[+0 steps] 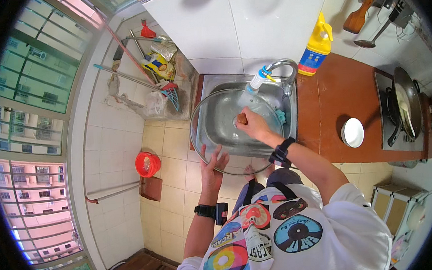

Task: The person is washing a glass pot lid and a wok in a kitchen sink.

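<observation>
A large round glass pot lid (219, 133) is held tilted over the stainless steel sink (293, 130). My right hand (254, 123) grips the brown knob (241, 119) at its centre. My left hand (214, 166) supports the lid's near left rim, its fingers spread and visible through the glass. Water runs from the filter nozzle (256, 81) of the curved chrome faucet (286, 65) near the lid's far side. A teal cloth or scrubber (281, 115) lies at the right of the sink, partly seen through the glass.
Right of the sink, a brown countertop (332, 102) bears a yellow pump bottle (314, 47) and a white bowl (352, 133). A wok (409, 104) with a spoon stands on the stove. A red bucket (148, 164) is on the floor at left.
</observation>
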### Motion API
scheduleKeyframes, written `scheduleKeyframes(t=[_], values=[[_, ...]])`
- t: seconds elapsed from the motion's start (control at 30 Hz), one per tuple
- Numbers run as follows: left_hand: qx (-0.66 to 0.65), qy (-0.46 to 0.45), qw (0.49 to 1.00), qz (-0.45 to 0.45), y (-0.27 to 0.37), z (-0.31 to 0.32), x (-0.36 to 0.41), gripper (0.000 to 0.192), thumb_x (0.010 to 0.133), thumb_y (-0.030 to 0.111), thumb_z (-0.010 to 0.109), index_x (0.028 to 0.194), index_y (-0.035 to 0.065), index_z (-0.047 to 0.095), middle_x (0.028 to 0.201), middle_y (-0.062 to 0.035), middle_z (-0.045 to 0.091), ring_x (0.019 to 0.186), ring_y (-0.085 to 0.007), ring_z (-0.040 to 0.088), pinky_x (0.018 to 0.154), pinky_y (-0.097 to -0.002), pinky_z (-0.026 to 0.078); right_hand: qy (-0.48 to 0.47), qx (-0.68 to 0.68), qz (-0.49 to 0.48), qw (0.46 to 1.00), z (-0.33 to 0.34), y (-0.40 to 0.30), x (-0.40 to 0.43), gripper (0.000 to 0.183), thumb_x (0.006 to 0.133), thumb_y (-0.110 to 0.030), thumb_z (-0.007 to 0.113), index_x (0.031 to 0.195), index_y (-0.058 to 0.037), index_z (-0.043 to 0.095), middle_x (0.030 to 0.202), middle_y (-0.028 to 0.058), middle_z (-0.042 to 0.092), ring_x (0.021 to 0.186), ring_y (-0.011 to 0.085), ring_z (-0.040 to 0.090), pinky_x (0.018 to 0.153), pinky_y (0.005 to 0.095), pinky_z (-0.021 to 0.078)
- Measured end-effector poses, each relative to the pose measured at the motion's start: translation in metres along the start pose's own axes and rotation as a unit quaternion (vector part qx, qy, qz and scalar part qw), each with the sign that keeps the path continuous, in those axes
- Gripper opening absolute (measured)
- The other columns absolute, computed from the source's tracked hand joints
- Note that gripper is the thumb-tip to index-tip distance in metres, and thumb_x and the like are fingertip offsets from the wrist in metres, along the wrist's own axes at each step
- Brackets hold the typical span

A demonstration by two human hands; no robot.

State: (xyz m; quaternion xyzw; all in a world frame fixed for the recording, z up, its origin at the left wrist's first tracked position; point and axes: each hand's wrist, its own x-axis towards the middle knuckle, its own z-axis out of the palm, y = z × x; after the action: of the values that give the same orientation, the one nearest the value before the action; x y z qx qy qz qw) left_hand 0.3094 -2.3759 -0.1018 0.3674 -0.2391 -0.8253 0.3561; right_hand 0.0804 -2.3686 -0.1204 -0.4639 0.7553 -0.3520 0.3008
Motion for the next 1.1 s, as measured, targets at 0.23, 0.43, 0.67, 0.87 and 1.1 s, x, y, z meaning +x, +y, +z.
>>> scheduleKeyframes(t=[0.23, 0.43, 0.67, 0.87, 1.1], values=[[0.062, 0.058, 0.990, -0.110, -0.026, -0.045, 0.002, 0.054, 0.089, 0.014, 0.055, 0.132, 0.0119, 0.022, 0.121, -0.0139, 0.048, 0.106, -0.0289, 0.054, 0.088, -0.0452, 0.046, 0.000, -0.015, -0.034, 0.999, -0.005, -0.010, -0.019, 0.037, 0.074, -0.018, 0.068, 0.099, -0.0054, 0.044, 0.093, 0.0201, 0.058, 0.085, 0.0403, 0.057, 0.070, 0.0445, 0.0451], [0.125, 0.058, 0.981, -0.134, -0.015, -0.029, 0.004, 0.059, 0.088, 0.025, 0.058, 0.131, 0.0108, 0.021, 0.119, -0.0110, 0.049, 0.106, -0.0260, 0.053, 0.084, -0.0402, 0.047, 0.010, -0.040, -0.072, 0.997, -0.016, -0.004, -0.011, 0.040, 0.073, -0.016, 0.070, 0.102, -0.0069, 0.044, 0.097, 0.0173, 0.057, 0.087, 0.0404, 0.056, 0.072, 0.0447, 0.0448], [0.135, 0.060, 0.984, -0.095, -0.012, -0.034, 0.003, 0.054, 0.090, 0.027, 0.054, 0.132, 0.0140, 0.023, 0.118, -0.0099, 0.051, 0.105, -0.0274, 0.053, 0.086, -0.0420, 0.048, 0.012, -0.025, -0.138, 0.990, -0.019, 0.002, 0.007, 0.038, 0.074, -0.014, 0.068, 0.103, -0.0074, 0.044, 0.101, 0.0168, 0.053, 0.091, 0.0390, 0.054, 0.074, 0.0429, 0.0443], [0.115, 0.053, 0.987, -0.095, 0.003, -0.020, -0.011, 0.061, 0.090, 0.027, 0.054, 0.134, 0.0099, 0.017, 0.119, -0.0128, 0.050, 0.104, -0.0288, 0.054, 0.085, -0.0401, 0.048, -0.030, -0.039, -0.195, 0.980, -0.026, -0.009, 0.024, 0.035, 0.076, -0.013, 0.065, 0.105, -0.0067, 0.045, 0.098, 0.0157, 0.052, 0.087, 0.0377, 0.053, 0.073, 0.0404, 0.0443], [0.103, 0.003, 0.985, -0.139, -0.002, -0.030, -0.024, 0.049, 0.093, 0.037, 0.047, 0.130, 0.0119, 0.026, 0.118, -0.0157, 0.050, 0.104, -0.0299, 0.055, 0.086, -0.0413, 0.049, -0.104, -0.065, -0.220, 0.968, -0.033, -0.029, 0.041, 0.027, 0.075, -0.012, 0.061, 0.098, -0.0077, 0.047, 0.091, 0.0106, 0.050, 0.081, 0.0315, 0.054, 0.067, 0.0382, 0.0441]])
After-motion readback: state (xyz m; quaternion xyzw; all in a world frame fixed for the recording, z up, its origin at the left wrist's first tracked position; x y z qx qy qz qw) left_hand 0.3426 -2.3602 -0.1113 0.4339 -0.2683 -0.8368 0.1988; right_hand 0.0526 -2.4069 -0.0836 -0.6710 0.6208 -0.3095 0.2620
